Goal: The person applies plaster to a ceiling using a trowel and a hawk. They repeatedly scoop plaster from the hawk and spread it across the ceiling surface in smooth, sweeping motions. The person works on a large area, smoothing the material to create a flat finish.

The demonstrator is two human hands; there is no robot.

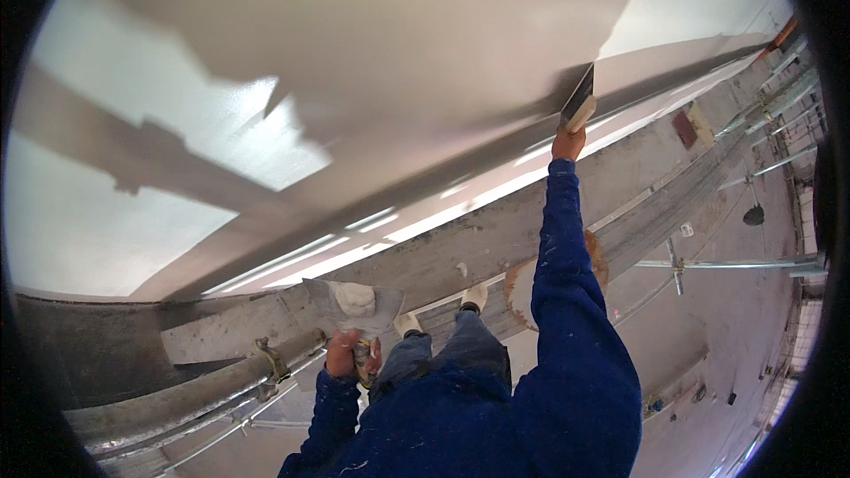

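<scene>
Two hands of mine are at work, each one clamped on a tool. My right hand (569,143) is stretched far out ahead, its fingers closed around the pale handle of a trowel (581,97). The trowel's dark blade stands on edge to my eye, up at the smooth, pale wall (416,44), near the wall's lower part; I cannot tell whether its whole face touches.

My left hand (343,354) is low, just beside my left leg, fingers curled around the grip of a hawk (386,308). On that flat grey plate sits a heap of pale plaster (354,297).

Sunlight and broad shadows cut across the wall. My blue sleeves (575,319) are flecked with white. Under me, my light shoes (475,297) stand by the long planks (655,199), and a round, brownish thing (521,294) is partly hidden behind my right arm. To my left runs a thick scaffold tube (186,403) with a clamp (273,363) on it; thinner poles (726,264) stand off to my right.
</scene>
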